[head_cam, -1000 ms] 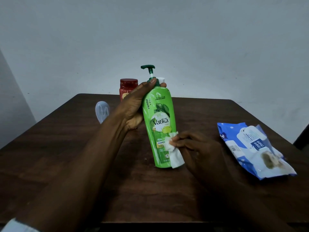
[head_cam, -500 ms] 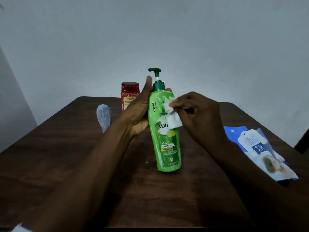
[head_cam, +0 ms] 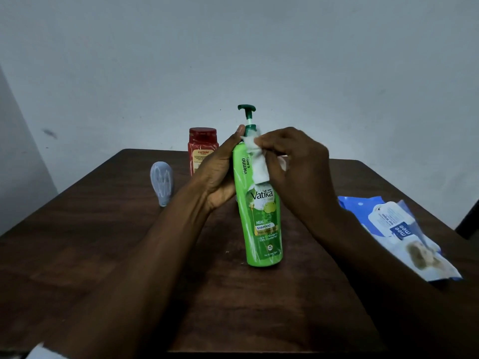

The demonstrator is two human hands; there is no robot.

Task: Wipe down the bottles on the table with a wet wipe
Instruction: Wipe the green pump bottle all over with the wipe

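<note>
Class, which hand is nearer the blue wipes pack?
Right. The right hand is at the green bottle, toward the pack; the left hand holds its far side.

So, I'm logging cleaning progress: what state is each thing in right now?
Green bottle: upright, pump raised, gripped by left hand.
Wipe: pinched by right hand, against bottle's neck.
Red jar: upright, capped.
Pale bottle: standing, untouched.
Pack: lying flat.

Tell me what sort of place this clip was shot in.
Probably a plain room in a home, though nothing settles it: a dark wooden table by a bare pale wall, holding household items: shampoo bottle, red jar, wipes pack.
</note>
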